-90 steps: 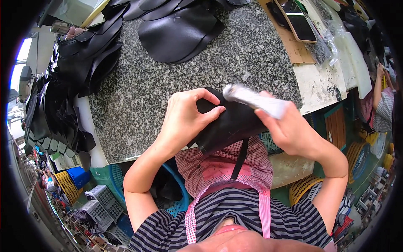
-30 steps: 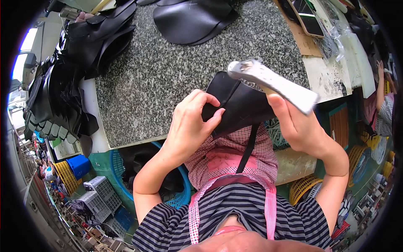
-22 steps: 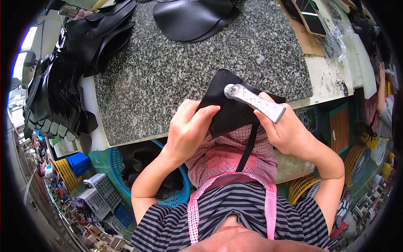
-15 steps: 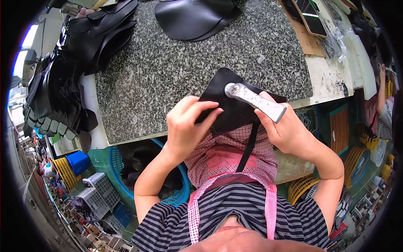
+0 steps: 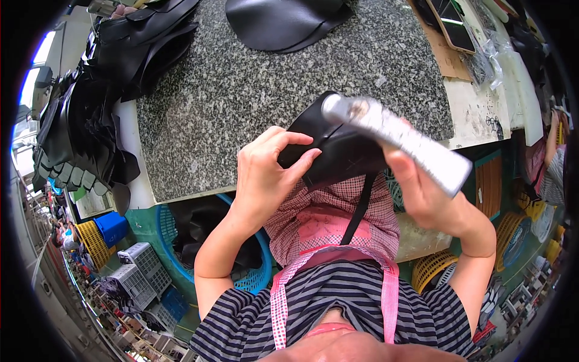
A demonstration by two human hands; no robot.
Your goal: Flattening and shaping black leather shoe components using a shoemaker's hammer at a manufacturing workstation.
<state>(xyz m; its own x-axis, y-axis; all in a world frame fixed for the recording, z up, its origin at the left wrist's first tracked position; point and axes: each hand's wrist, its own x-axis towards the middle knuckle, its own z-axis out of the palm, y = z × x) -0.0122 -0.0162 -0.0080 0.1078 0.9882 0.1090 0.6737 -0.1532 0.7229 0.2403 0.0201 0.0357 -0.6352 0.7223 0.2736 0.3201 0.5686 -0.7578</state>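
Observation:
At the near edge of the speckled stone slab (image 5: 289,78), my left hand (image 5: 262,166) pinches the left edge of a black leather piece (image 5: 353,158) between thumb and fingers. Part of the leather hangs over the edge toward my lap, and a seam or fold line runs across it. My right hand (image 5: 422,193) grips a hammer (image 5: 404,139) with a worn, white-speckled metal head. The head is held above the leather, its round face at upper left and its broad end at lower right, slightly blurred. The hammer's handle is hidden by the head and my fingers.
Black leather pieces (image 5: 283,24) lie at the slab's far side, and a large pile (image 5: 90,108) spreads at left. A phone (image 5: 452,27) rests at far right. Below stand a blue basket (image 5: 262,274) with black leather and a yellow basket (image 5: 431,268). Another person's arm (image 5: 553,136) shows at right.
My right hand has lifted the hammer off the leather, and its head now looks larger and blurred. My left hand keeps its pinch on the leather, nearly in place.

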